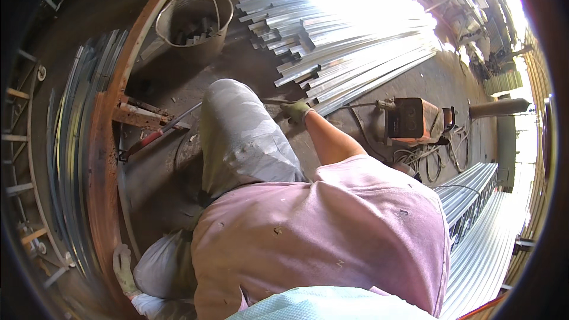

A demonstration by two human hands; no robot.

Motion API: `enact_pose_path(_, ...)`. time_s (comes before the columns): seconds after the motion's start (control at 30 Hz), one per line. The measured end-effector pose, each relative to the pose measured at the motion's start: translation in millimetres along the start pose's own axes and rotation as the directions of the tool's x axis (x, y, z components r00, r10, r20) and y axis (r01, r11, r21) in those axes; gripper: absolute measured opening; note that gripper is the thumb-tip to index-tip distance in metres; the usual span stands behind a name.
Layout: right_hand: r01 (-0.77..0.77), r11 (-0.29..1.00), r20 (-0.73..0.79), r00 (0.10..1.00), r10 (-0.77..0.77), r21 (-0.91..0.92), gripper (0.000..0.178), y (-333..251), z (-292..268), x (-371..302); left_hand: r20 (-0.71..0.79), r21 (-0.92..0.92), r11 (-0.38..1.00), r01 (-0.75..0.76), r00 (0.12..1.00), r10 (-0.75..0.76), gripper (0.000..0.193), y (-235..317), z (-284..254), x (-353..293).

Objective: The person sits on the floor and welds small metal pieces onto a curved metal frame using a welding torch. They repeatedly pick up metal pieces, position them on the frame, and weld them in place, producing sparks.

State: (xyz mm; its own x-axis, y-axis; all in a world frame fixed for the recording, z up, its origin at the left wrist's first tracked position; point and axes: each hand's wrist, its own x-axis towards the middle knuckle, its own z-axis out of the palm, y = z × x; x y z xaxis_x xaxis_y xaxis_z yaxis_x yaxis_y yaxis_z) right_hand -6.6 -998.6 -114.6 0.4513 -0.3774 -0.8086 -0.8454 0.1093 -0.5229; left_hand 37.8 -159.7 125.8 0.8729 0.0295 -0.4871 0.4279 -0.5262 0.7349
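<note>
My right hand, in a pale greenish work glove, is stretched forward beyond my right knee. Its fingers are closed around a dark cable that leads to an orange and black machine. At the lower left my left hand, also gloved, lies against the edge of a rusty steel beam. Its fingers look stretched out, with nothing seen in them. Ahead of that hand, by the beam's side bracket, lies a red-handled tool with a slim metal shaft.
A bucket holding metal offcuts stands beyond the beam. Galvanized metal channels lie piled ahead, with more long profiles at the left. Coiled cables lie beside the machine. Corrugated sheets are stacked at the right.
</note>
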Motion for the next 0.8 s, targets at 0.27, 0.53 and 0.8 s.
enact_pose_path(0.27, 0.102, 0.992, -0.355, 0.932, -0.07, 0.073, 0.065, 4, -94, 107, -0.061, -0.058, 0.99, 0.132, 0.989, -0.136, 0.059, -5, 6, 23)
enact_pose_path(0.53, 0.0, 0.951, -0.577, 0.795, -0.187, -0.308, 0.105, -94, -156, 105, -0.18, -0.047, 0.962, 0.269, 0.945, -0.273, 0.06, -7, 7, 19)
enact_pose_path(0.8, -0.046, 0.911, -0.524, 0.829, -0.194, -0.41, 0.102, -116, -170, 142, -0.232, -0.071, 0.946, 0.317, 0.917, -0.325, 0.062, 6, 14, 1)
